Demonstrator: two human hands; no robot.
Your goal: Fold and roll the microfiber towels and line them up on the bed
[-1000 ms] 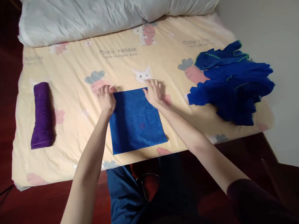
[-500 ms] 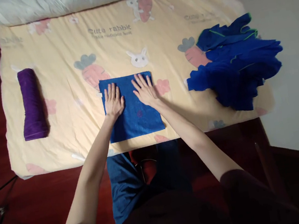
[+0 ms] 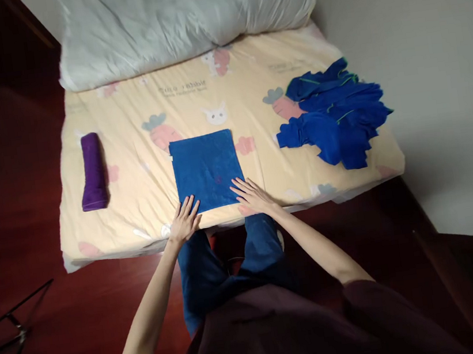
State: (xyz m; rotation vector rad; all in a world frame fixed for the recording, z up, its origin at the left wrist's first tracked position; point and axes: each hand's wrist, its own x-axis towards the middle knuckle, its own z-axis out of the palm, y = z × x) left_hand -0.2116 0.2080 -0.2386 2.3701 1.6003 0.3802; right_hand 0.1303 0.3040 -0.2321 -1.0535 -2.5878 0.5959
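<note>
A blue towel [image 3: 206, 169], folded into a flat square, lies near the front edge of the bed. My left hand [image 3: 184, 220] rests with fingers stretched over its near left corner. At the near right corner, my right hand [image 3: 253, 194] lies flat with the fingers spread, fingertips on the cloth. Neither hand grips anything. To the left is a purple towel [image 3: 93, 172], made into a long narrow roll. A crumpled heap of blue cloths [image 3: 336, 120] with green edging sits to the right.
The bed has a yellow sheet [image 3: 129, 156] printed with carrots and rabbits. A pale grey quilt [image 3: 185, 21] is bunched across the far end. A white wall [image 3: 417, 89] stands on the right. Thin black stand legs [image 3: 20, 336] are on the floor at lower left.
Both hands have slid from the far part of the folded blue towel toward me, to its near corners. The head view has shifted, showing more of the quilt.
</note>
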